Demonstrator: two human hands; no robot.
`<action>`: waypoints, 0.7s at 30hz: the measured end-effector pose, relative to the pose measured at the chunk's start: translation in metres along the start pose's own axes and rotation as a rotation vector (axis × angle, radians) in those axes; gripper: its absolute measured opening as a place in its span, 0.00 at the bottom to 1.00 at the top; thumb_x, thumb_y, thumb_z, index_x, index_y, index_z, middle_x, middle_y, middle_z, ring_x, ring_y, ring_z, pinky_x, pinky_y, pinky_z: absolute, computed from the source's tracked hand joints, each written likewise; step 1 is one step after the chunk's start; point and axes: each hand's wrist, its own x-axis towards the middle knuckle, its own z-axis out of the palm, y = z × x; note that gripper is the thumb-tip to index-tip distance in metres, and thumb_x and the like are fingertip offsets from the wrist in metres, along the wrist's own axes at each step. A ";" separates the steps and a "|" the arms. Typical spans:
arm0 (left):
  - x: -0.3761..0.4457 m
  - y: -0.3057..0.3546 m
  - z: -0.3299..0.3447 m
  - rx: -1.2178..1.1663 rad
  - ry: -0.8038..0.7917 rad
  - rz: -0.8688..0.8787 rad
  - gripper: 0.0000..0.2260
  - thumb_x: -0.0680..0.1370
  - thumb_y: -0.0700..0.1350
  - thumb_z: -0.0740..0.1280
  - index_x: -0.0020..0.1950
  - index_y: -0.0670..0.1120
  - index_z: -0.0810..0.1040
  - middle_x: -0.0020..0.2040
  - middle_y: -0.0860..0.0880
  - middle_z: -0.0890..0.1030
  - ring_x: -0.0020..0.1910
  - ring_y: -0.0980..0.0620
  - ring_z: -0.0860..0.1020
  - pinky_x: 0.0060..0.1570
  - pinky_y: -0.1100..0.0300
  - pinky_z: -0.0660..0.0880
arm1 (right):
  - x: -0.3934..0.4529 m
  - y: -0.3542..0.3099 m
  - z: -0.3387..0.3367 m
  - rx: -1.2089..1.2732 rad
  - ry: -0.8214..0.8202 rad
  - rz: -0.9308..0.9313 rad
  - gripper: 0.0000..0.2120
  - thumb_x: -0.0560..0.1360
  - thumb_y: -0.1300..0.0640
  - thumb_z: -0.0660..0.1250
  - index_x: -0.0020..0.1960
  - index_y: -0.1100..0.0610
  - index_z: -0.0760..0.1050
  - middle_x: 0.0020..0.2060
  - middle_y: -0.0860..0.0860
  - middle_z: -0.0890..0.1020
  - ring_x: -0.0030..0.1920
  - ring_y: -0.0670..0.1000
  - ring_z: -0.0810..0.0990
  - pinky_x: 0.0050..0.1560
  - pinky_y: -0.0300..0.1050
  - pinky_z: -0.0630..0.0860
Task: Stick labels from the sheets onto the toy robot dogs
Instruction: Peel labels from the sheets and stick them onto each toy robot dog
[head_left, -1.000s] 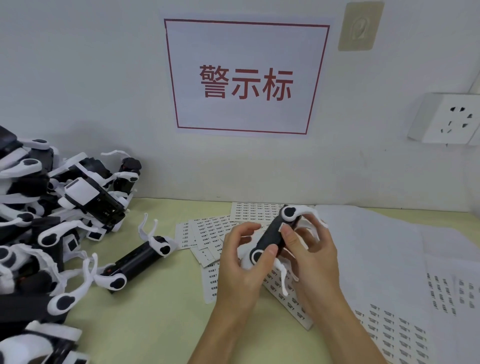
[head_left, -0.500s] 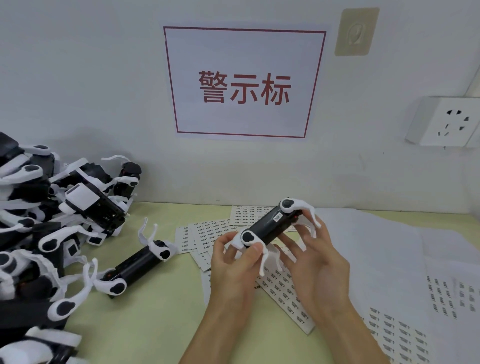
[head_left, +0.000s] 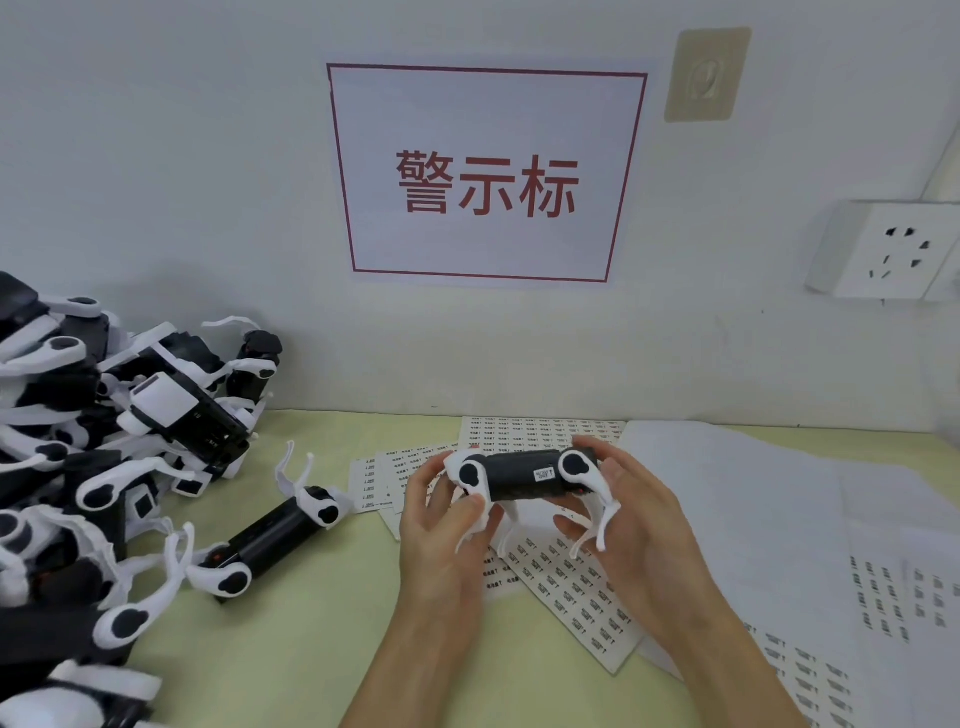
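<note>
A: What's at the left?
B: Heaped toy dogs (head_left: 104, 441), one loose dog (head_left: 275, 530) beside them.
A: And centre?
B: Left hand (head_left: 441, 525) and right hand (head_left: 639, 525) each curl around a held dog (head_left: 524, 475) (small label showing) above label sheets (head_left: 566, 582) on the surface (head_left: 291, 660).

Dogs (head_left: 524, 475): black bodies, white legs with black hip ovals. Sheets (head_left: 566, 582): white, rows of small black print. Bench (head_left: 291, 654): pale yellow-green. Sign (head_left: 485, 176): white, red border, red characters.

Pale green table (head_left: 291, 660), label sheets (head_left: 566, 577), toy robot dogs (head_left: 78, 467), white paper (head_left: 769, 519)
</note>
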 end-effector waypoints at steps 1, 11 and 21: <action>0.001 0.000 -0.001 0.001 0.004 0.004 0.21 0.67 0.37 0.68 0.60 0.47 0.76 0.55 0.48 0.83 0.51 0.52 0.83 0.53 0.52 0.79 | 0.000 -0.001 -0.001 -0.005 -0.015 0.000 0.19 0.72 0.53 0.65 0.60 0.57 0.79 0.58 0.56 0.82 0.57 0.59 0.83 0.51 0.53 0.77; 0.000 0.002 -0.001 0.094 -0.016 -0.018 0.21 0.75 0.30 0.66 0.67 0.40 0.75 0.53 0.46 0.83 0.54 0.50 0.81 0.56 0.51 0.80 | -0.002 -0.001 -0.002 -0.029 -0.046 0.012 0.13 0.67 0.60 0.69 0.51 0.58 0.82 0.50 0.57 0.82 0.51 0.56 0.81 0.58 0.57 0.74; -0.005 0.008 0.010 0.030 -0.033 -0.040 0.21 0.70 0.42 0.68 0.63 0.54 0.79 0.58 0.43 0.83 0.59 0.40 0.81 0.48 0.56 0.81 | -0.001 -0.001 -0.002 0.012 -0.016 -0.029 0.08 0.71 0.58 0.71 0.50 0.58 0.81 0.48 0.56 0.83 0.50 0.56 0.81 0.63 0.61 0.73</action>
